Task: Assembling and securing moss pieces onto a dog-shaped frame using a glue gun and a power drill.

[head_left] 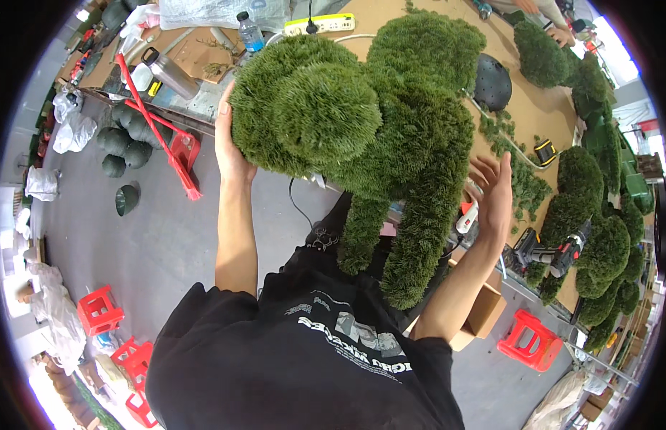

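Note:
A large animal figure covered in green artificial grass (411,122) is in front of me at the table's edge. Its rounded head and snout (326,111) are on the left, and two legs (415,265) hang toward my lap. My left hand (234,147) grips the left side of the head; its thumb shows and the other fingers are hidden behind the grass. Beside the figure's right flank, my right hand (492,190) is open with fingers spread; whether it touches the grass I cannot tell. A white and red hand tool (467,217), possibly a glue gun, is next to that hand.
On the table (515,129) are a black perforated dome (492,82), grass scraps (530,190), a yellow-black tape measure (545,151), a cordless drill (555,252) and a power strip (320,24). Another person's hand (560,34) is at far right. Red stools (531,340) stand on the floor.

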`<state>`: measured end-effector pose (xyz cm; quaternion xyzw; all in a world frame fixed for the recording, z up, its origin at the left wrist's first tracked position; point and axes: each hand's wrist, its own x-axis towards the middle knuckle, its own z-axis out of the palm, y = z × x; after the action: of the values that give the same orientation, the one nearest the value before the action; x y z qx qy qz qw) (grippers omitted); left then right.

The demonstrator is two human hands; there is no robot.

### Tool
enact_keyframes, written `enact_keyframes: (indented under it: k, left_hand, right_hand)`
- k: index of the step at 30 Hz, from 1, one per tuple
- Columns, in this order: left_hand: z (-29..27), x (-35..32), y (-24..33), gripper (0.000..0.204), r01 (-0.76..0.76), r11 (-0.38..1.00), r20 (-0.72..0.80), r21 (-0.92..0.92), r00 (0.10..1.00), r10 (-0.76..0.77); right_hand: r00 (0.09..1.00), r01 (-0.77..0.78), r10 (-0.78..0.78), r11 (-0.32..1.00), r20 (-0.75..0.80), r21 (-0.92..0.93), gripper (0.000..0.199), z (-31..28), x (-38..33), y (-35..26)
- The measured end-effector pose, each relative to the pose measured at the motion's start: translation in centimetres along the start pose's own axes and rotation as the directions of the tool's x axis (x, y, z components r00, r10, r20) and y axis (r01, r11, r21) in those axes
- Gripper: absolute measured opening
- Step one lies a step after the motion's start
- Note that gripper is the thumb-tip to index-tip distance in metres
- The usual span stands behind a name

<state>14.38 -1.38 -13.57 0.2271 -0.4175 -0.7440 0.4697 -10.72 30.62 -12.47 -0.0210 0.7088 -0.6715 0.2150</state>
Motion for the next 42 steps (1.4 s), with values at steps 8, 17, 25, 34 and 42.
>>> enact_keyframes:
  k: [8,17,25,34,42]
  left_hand:
    - [-0.5,-1.7,-1.5,0.066,0.140,0.944,-0.037,-0.297,0.987,-0.158]
    - [3.0,-3.0,1.2,0.060,0.221,0.956,0.006,-0.190,0.975,-0.224]
    - [3.0,-2.3,-0.9,0.065,0.127,0.986,0.046,-0.107,0.991,-0.123]
    - [3.5,-2.2,3.6,0.065,-0.035,0.977,0.112,-0.208,0.992,0.059]
    - [5.7,-0.2,4.3,0.045,0.164,0.874,0.333,-0.458,0.943,-0.002]
  right_hand:
    - [0.976,-0.051,0.014,0.985,0.217,0.166,0.085,0.6,12.0,1.4]
    - [0.967,0.009,-0.140,0.852,0.212,0.523,0.069,1.1,17.4,4.7]
    - [0.902,-0.118,-0.124,0.850,0.414,0.514,0.078,-0.9,19.0,8.2]
    - [0.829,-0.559,0.119,0.219,0.546,0.800,0.073,-0.4,11.9,4.5]
    - [0.788,0.112,-0.601,0.349,0.130,0.930,0.067,-0.1,-1.5,3.8]
